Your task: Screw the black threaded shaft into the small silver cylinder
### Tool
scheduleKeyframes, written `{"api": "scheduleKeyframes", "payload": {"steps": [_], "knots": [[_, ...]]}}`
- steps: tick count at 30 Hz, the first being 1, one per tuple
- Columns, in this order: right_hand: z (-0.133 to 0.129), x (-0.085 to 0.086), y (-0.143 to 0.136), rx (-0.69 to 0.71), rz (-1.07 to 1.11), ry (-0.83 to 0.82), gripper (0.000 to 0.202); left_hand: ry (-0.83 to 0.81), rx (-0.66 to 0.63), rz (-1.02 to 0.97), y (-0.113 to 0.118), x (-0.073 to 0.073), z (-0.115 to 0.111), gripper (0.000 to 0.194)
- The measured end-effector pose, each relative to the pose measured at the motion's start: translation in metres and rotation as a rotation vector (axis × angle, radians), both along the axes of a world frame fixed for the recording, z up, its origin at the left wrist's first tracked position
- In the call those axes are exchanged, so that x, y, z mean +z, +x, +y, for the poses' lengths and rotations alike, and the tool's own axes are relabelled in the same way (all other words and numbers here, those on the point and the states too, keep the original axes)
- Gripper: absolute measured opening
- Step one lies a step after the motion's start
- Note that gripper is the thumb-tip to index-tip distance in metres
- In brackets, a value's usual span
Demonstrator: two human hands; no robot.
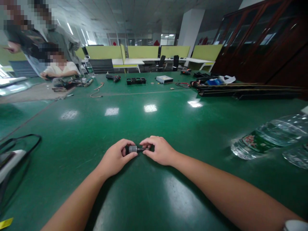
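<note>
Just above the green tabletop [149,179], a small grey and black cylindrical part with a thin dark shaft [133,149] lies between my hands. My left hand [117,157] grips its thick end, fingers and thumb curled round it. The fingers of my right hand [160,150] are pinched at the thin tip of the shaft, which points right. The part is roughly level, and its far left end is hidden inside my left hand.
Plastic water bottles [262,141] lie at the right. A white device with a black strap [14,160] is at the left edge. Farther back are a drill [113,78], a black tray [136,81], a white box [164,79] and long dark bars [216,91]. Several people are at the back left.
</note>
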State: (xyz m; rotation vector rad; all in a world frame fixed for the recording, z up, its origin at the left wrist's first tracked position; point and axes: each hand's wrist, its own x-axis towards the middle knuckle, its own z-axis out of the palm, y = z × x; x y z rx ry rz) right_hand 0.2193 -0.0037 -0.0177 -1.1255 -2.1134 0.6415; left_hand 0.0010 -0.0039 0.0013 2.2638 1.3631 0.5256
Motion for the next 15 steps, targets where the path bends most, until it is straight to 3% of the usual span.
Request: {"api": "scheduleKeyframes", "payload": {"steps": [15], "knots": [[0.003,-0.002,-0.001,0.005,-0.075,0.038,0.018,-0.029,-0.011,0.023,0.0,-0.002,0.011,0.036]]}}
